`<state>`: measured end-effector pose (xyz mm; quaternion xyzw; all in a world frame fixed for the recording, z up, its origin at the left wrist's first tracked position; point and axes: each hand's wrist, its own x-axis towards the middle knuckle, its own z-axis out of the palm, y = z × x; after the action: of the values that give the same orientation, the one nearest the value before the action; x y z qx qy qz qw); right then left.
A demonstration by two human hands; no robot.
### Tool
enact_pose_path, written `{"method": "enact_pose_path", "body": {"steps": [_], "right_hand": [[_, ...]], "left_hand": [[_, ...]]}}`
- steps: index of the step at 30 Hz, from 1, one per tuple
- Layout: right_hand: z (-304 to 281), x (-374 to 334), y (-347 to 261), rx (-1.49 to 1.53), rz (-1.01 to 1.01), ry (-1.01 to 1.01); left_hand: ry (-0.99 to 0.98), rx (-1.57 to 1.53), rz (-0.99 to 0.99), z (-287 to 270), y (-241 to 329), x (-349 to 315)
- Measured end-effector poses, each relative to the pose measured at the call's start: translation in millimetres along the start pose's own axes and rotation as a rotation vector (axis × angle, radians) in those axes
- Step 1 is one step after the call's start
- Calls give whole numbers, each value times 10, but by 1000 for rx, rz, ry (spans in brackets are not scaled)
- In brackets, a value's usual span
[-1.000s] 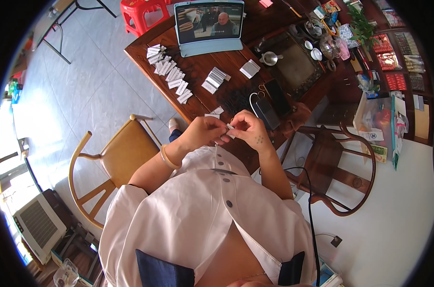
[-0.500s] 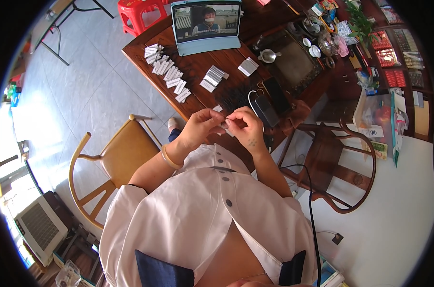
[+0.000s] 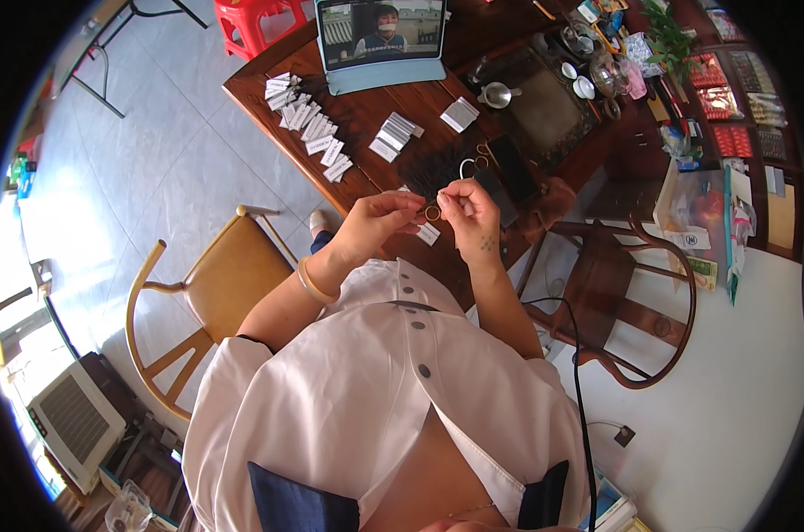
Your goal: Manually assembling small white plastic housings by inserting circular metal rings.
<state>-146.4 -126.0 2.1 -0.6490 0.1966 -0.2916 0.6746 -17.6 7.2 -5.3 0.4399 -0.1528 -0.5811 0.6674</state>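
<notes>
Over the table's near edge, my left hand (image 3: 375, 226) has thumb and fingertips pressed together. My right hand (image 3: 473, 222) pinches a little to its right, with a small gap between the two. Whatever lies in either pinch is too small to make out. A gold-coloured ring shape (image 3: 433, 213) shows between my fingertips; I cannot tell what it belongs to. Just below it is a small white tag (image 3: 428, 233). Beyond my hands lies a tangle of thin black strings (image 3: 428, 168). White printed tags sit in a long heap (image 3: 317, 129), a fanned stack (image 3: 395, 136) and a smaller stack (image 3: 459, 114).
A tablet (image 3: 382, 40) stands in a light blue case at the back. Gold-handled scissors (image 3: 482, 152), a dark phone (image 3: 513, 167) and a tea tray (image 3: 544, 97) are at the right. Wooden chairs flank me, a yellow-seated one (image 3: 233, 275) and a dark one (image 3: 601, 288).
My hands have drawn apart, the right one moving slightly right and turning more upright. The gold ring shape and the white tag below it now show between them.
</notes>
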Motion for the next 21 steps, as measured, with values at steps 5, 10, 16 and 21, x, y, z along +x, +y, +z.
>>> {"method": "enact_pose_path", "body": {"steps": [5,10,16,21], "right_hand": [[12,-32,12,2,19,26],[27,-61,20,20,54,55],[-97,-58,103,134,243,65],[-71,-66,84,267,395,-48]], "left_hand": [[-17,79,76,-39,-41,22],[51,311,21,-23,-39,33],[-39,-43,-211,-43,25,55],[-48,-90,-188,-83,-10,61]]}}
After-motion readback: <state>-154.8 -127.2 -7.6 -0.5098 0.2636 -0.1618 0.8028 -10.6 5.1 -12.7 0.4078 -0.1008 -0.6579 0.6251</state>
